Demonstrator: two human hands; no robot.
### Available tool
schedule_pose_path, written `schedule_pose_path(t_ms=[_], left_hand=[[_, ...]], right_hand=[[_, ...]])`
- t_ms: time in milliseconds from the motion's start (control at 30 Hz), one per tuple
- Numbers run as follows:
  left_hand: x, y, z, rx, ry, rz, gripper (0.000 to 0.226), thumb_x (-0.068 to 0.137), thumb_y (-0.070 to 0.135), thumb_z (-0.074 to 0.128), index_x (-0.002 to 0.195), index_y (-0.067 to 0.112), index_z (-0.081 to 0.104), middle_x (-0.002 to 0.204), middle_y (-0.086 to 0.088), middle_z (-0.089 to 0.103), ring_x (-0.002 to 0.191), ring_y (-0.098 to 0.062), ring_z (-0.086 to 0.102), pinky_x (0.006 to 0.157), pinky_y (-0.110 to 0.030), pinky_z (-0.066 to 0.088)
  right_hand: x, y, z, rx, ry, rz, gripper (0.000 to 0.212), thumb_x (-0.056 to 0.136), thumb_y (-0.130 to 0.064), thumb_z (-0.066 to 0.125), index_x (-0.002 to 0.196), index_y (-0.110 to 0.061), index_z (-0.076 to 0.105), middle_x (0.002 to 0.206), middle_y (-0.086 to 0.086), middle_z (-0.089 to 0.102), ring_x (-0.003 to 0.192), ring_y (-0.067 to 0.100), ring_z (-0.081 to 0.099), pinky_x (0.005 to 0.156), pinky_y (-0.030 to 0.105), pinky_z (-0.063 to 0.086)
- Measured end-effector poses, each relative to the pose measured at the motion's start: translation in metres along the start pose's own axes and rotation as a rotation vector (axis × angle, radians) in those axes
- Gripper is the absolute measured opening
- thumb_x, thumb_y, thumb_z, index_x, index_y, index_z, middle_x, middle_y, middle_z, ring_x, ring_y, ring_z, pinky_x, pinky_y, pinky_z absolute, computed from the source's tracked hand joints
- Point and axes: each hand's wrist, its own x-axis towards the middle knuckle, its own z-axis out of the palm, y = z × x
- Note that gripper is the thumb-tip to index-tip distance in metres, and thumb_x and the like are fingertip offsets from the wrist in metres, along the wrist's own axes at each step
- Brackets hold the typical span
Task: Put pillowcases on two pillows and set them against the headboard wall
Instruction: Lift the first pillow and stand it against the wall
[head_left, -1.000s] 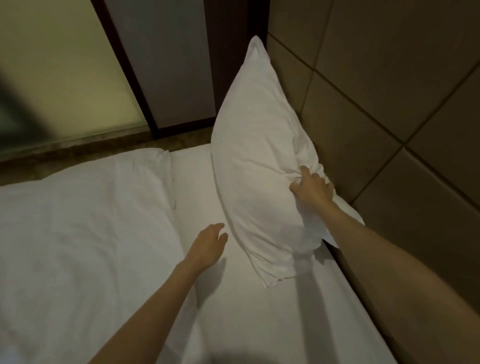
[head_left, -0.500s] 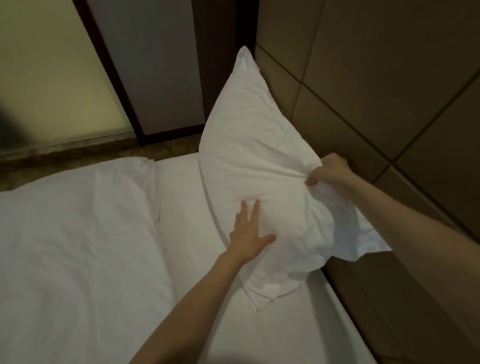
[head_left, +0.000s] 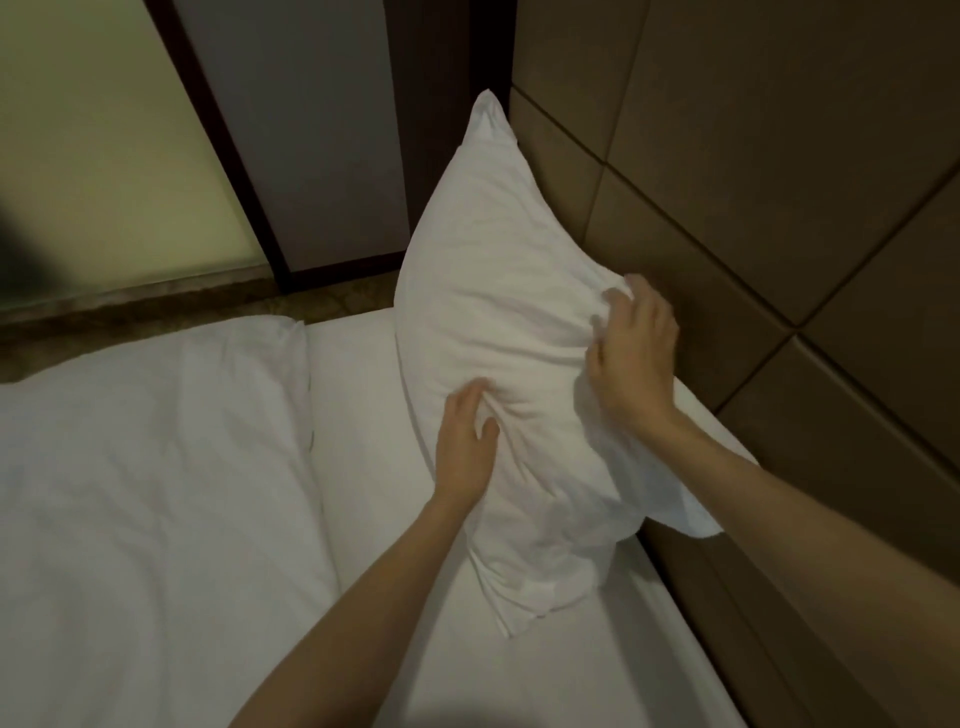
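A white pillow (head_left: 498, 291) in its pillowcase stands on edge on the bed, leaning against the brown padded headboard wall (head_left: 753, 156). My left hand (head_left: 465, 447) presses into its front face, fingers pinching a fold of fabric. My right hand (head_left: 631, 358) rests on the pillow's upper right edge with fingers curled into the cloth. The loose open end of the pillowcase (head_left: 691, 514) hangs out below my right forearm. Only one pillow is in view.
A white duvet (head_left: 145, 493) covers the left part of the bed, and a bare sheet strip (head_left: 363, 467) runs beside the pillow. Beyond the bed are a dark door frame (head_left: 223, 156) and a frosted glass panel (head_left: 104, 145).
My left hand went from hovering over the sheet to pressing and pinching the pillow's front. My right hand shifted from a grip at the pillow's edge to lying over its top.
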Motion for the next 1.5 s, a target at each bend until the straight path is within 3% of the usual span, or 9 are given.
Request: schedule_pose_path(t_ms=[133,300,500,600,733,1000,1200,1333,1500], left_hand=[[0.031,-0.007,-0.004,0.09,-0.137,-0.227,0.061,0.099,0.026,0.037,0.152,0.022,0.005,0.163,-0.009,0.001,0.15,-0.025,0.004,0.122,-0.04,0.006],[0.022,-0.016,0.019,0.279,-0.39,-0.334,0.064,0.099,0.042,0.029,0.151,0.026,-0.006,0.162,-0.014,-0.009,0.149,-0.035,-0.003,0.12,-0.043,-0.002],[-0.031,-0.016,0.05,0.412,-0.532,-0.203,0.068,0.1,0.039,0.026,0.15,0.011,-0.01,0.159,-0.018,-0.015,0.148,-0.03,-0.013,0.119,-0.038,-0.009],[-0.058,-0.022,0.045,0.403,-0.634,-0.18,0.071,0.099,0.039,0.032,0.15,0.012,-0.009,0.16,-0.016,-0.014,0.149,-0.029,-0.011,0.119,-0.035,-0.006],[-0.081,-0.028,0.027,0.391,-0.733,-0.192,0.067,0.099,0.03,0.038,0.152,0.014,0.002,0.163,-0.007,0.001,0.15,-0.022,0.007,0.118,-0.026,0.006],[-0.122,-0.006,-0.011,0.327,-0.553,-0.199,0.041,0.097,0.02,0.041,0.135,0.009,0.051,0.145,-0.008,0.05,0.132,-0.02,0.047,0.106,-0.022,0.032],[-0.142,0.01,-0.056,0.215,-0.327,-0.232,0.033,0.095,0.013,0.042,0.118,0.008,0.065,0.127,-0.009,0.066,0.116,-0.02,0.059,0.077,-0.012,0.033],[-0.151,0.024,-0.087,0.121,-0.2,-0.274,0.031,0.094,0.01,0.043,0.113,0.007,0.068,0.12,-0.01,0.069,0.111,-0.022,0.062,0.086,-0.018,0.039],[-0.182,0.031,-0.129,-0.05,-0.072,-0.377,0.031,0.094,0.011,0.042,0.109,0.003,0.068,0.114,-0.013,0.07,0.103,-0.024,0.066,0.091,-0.028,0.045]], right_hand=[[-0.02,-0.007,0.032,-0.171,-0.382,-0.476,0.048,0.094,-0.027,0.036,0.141,-0.015,0.04,0.157,0.013,0.026,0.145,0.031,0.024,0.117,0.044,0.014],[-0.028,0.053,0.039,-0.405,-0.459,-0.301,0.063,0.097,-0.045,0.017,0.153,-0.02,0.005,0.163,0.004,0.0,0.149,0.019,0.005,0.118,0.039,0.006],[-0.027,0.058,0.028,-0.437,-0.425,-0.099,0.065,0.098,-0.033,0.027,0.152,-0.006,0.002,0.161,0.018,-0.004,0.149,0.028,0.004,0.12,0.039,0.002],[-0.037,0.045,0.029,-0.396,-0.441,-0.234,0.061,0.097,-0.02,0.026,0.151,-0.006,0.003,0.16,0.021,-0.004,0.149,0.035,0.0,0.119,0.045,0.001],[-0.057,0.055,0.025,-0.445,-0.554,-0.305,0.059,0.099,-0.036,0.018,0.153,-0.018,0.002,0.163,0.008,-0.003,0.15,0.027,0.0,0.119,0.043,0.001],[-0.086,0.072,-0.02,-0.535,-0.544,-0.062,0.061,0.099,-0.031,0.025,0.15,-0.002,0.01,0.161,0.017,0.009,0.148,0.028,0.013,0.119,0.039,0.013],[-0.111,0.04,-0.05,-0.437,-0.535,-0.037,0.037,0.09,-0.014,0.038,0.124,0.001,0.046,0.136,0.022,0.047,0.129,0.033,0.042,0.106,0.04,0.032],[-0.13,0.012,-0.062,-0.185,-0.501,-0.036,0.023,0.091,-0.011,0.044,0.106,0.001,0.056,0.117,0.02,0.057,0.113,0.035,0.052,0.093,0.041,0.038],[-0.161,-0.028,-0.075,0.187,-0.634,0.132,0.038,0.095,-0.017,0.045,0.127,0.003,0.05,0.128,0.023,0.055,0.115,0.036,0.052,0.091,0.038,0.043]])
